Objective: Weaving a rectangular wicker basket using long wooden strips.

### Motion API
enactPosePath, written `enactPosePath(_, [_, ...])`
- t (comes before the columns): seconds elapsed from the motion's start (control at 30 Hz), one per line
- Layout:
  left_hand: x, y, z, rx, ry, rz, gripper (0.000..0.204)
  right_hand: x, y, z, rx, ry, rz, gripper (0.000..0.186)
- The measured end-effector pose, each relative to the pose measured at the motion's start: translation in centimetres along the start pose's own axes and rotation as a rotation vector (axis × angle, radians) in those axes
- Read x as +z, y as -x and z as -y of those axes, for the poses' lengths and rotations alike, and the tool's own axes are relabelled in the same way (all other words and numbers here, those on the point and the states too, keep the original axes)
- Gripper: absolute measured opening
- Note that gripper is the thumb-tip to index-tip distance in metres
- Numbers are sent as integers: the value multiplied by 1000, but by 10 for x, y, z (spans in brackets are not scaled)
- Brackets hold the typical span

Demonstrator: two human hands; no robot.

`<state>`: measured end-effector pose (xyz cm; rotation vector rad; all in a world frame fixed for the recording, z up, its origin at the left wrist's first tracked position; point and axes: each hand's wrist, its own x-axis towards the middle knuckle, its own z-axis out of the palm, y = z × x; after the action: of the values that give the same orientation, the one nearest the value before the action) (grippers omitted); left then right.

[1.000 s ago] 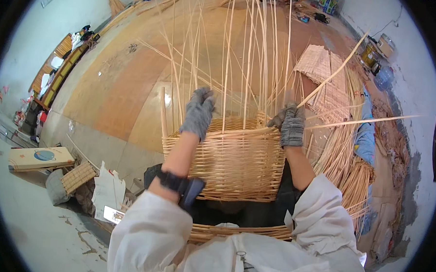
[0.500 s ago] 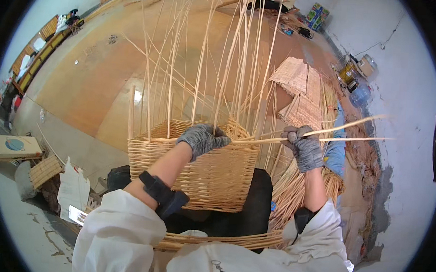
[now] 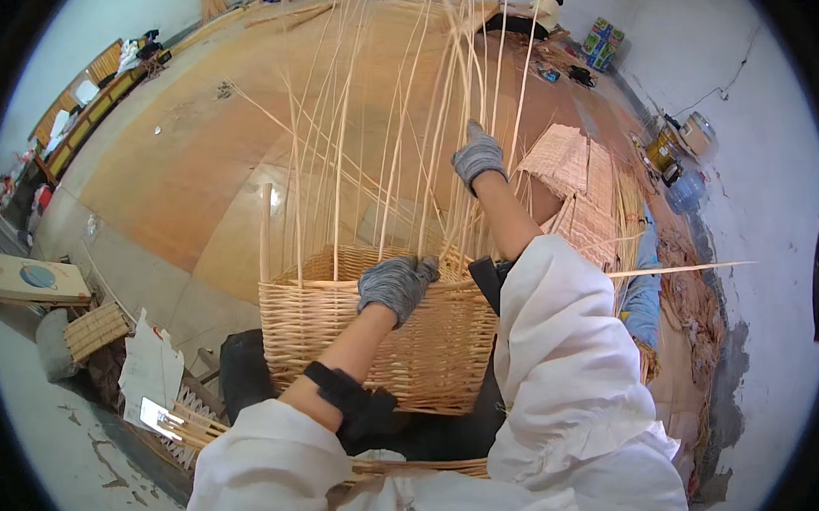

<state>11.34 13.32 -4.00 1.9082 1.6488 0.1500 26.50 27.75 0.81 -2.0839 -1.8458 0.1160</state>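
A half-woven wicker basket (image 3: 301,328) rests on my lap, with tall upright willow rods (image 3: 343,161) rising from its walls. My left hand (image 3: 395,288), in a grey knit glove, is closed at the front rim, its fingertips pinching willow rods where they meet the weave. Higher up, my right hand (image 3: 479,158), gloved the same way, reaches over the basket's right side. Its fingers are closed around an upright willow rod; the exact grip is partly hidden. A single pale rod (image 3: 683,269) sticks out to the right from behind my right sleeve.
Woven mats (image 3: 560,162) and bundled rods lie on the right beside a blue cloth (image 3: 644,284). Water jugs (image 3: 685,190) stand by the right wall. A person (image 3: 541,15) sits at the far back. A wooden bench (image 3: 92,100) and a flat box (image 3: 34,278) are on the left.
My right hand has let go of the rods stretched out to the right and moved up and inward to an upright rod. My left hand stays at the rim. The view has shifted slightly.
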Motion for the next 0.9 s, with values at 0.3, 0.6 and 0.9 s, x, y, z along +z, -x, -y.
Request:
enactPosePath(0.3, [-11, 9, -6, -18, 104, 138, 53, -34, 53, 3, 147, -60, -145, 64])
enactPosePath(0.6, [4, 8, -3, -23, 21, -49, 51, 6, 19, 14, 294, -64, -83, 52])
enactPosePath(0.9, [-1, -4, -2, -93, 69, 26, 53, -28, 21, -55, -66, -1200, -550, 36])
